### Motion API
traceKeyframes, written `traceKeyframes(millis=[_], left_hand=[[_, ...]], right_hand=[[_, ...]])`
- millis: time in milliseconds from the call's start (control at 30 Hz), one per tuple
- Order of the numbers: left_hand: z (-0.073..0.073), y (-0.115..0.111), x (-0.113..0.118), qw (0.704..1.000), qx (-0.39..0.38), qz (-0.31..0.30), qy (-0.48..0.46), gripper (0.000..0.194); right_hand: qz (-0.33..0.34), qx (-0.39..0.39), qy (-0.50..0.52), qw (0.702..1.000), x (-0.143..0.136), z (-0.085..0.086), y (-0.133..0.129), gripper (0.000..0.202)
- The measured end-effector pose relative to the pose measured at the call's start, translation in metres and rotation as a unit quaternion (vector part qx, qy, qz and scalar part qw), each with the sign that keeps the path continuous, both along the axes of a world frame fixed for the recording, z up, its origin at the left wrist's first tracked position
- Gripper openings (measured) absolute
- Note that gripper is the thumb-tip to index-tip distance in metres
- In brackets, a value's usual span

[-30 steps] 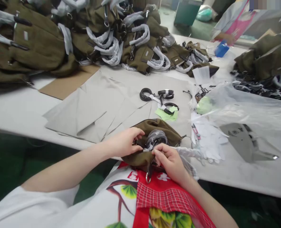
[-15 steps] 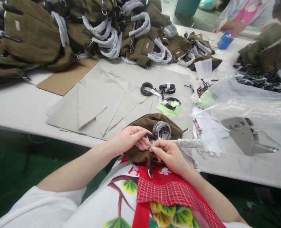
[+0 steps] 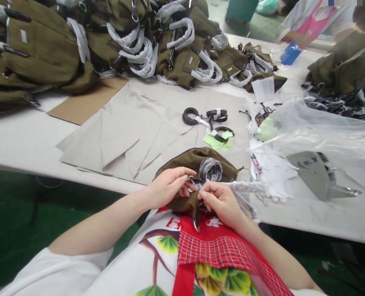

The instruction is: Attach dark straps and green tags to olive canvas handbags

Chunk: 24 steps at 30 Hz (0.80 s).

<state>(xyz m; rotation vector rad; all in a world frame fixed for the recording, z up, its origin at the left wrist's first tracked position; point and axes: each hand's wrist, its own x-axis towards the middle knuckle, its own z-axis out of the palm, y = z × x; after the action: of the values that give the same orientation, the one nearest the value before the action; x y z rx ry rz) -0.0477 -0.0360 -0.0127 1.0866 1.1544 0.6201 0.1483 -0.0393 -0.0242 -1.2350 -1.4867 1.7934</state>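
Note:
An olive-brown fabric bag lies at the table's front edge, against the apron. My left hand is closed in a pinch on a small metal clasp above the bag. Close beside it, my right hand pinches thumb and finger together over the bag's front; what they hold is too small to make out. A plastic-wrapped coil sits on the bag just beyond my hands. Below them a dark tab with a metal hook hangs against the red apron. A wrapped handle reaches out to the right.
Olive bags with wrapped handles are piled along the back. Black coiled straps and green slips lie mid-table on grey sheets. White tags and a clear plastic bag are at right. Another person works across the table.
My left hand has shifted slightly, and the metal clasp now shows at its fingertips. My right hand has moved slightly right, and the gap between the hands is wider.

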Motion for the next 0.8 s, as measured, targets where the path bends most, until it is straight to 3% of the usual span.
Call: traceKeyframes(millis=[133, 267, 367, 567, 633, 733, 800], left_hand=[[0.005, -0.003, 0.000, 0.992, 0.081, -0.039, 0.089, 0.037], [0.011, -0.010, 0.003, 0.948, 0.212, -0.073, 0.225, 0.032], [0.010, -0.014, 0.009, 0.922, 0.267, -0.060, 0.273, 0.026], [-0.007, -0.013, 0.016, 0.873, 0.380, -0.009, 0.305, 0.021], [-0.010, -0.009, 0.016, 0.874, 0.396, 0.013, 0.281, 0.018], [-0.011, -0.003, 0.016, 0.903, 0.356, 0.068, 0.229, 0.015], [-0.011, -0.001, 0.018, 0.933, 0.297, 0.100, 0.177, 0.015]], right_hand=[[-0.003, -0.006, 0.004, 1.000, -0.002, 0.001, 0.000, 0.019], [-0.001, 0.008, 0.003, 1.000, -0.005, 0.000, 0.001, 0.016], [-0.012, 0.019, -0.003, 1.000, -0.006, -0.002, 0.002, 0.016], [-0.029, 0.019, 0.001, 0.999, -0.007, -0.005, 0.002, 0.016], [-0.034, 0.013, 0.001, 0.999, -0.006, -0.006, 0.000, 0.014], [-0.062, 0.015, 0.015, 0.998, 0.000, -0.008, -0.004, 0.011], [-0.093, 0.040, 0.020, 0.995, 0.005, -0.009, -0.006, 0.031]])
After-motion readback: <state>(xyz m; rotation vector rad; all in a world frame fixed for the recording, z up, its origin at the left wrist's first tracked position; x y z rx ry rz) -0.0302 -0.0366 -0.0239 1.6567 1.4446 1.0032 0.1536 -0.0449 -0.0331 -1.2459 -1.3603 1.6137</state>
